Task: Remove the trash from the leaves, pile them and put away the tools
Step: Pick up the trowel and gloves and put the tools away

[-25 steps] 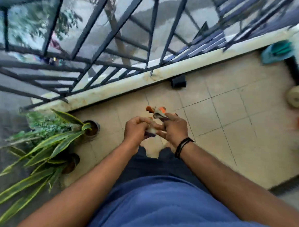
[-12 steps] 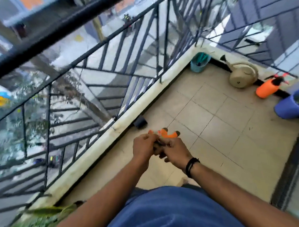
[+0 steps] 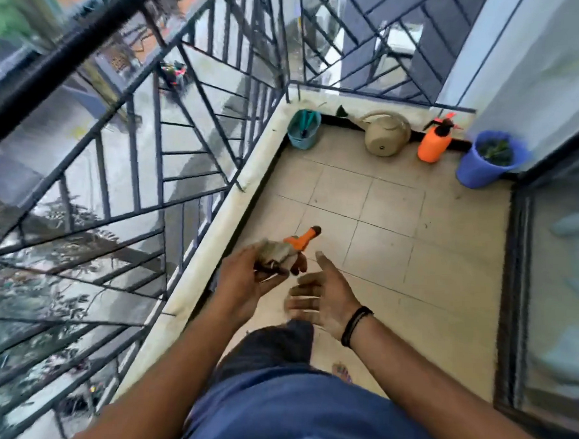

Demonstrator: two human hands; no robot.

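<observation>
My left hand [image 3: 245, 280] is closed around a bundle: a grey-beige glove or cloth wrapped about a tool with orange, black-tipped handles [image 3: 302, 239] that stick out toward the far end of the balcony. My right hand [image 3: 324, 297] hovers just right of the bundle, fingers spread and holding nothing; a black band circles its wrist. At the far end stands a teal tool bucket [image 3: 303, 130] with tool handles inside, and a blue bucket [image 3: 486, 161] holding green leaves.
A beige watering can [image 3: 386, 137] and an orange spray bottle [image 3: 434, 142] stand along the far wall. A black metal railing [image 3: 172, 141] on a pale curb bounds the left side. A glass door frame [image 3: 513, 295] runs along the right. The floor is beige tile.
My right hand has let go of the bundle and opened beside it; the left hand keeps hold. The view has swung from the potted plants toward the far end of the balcony.
</observation>
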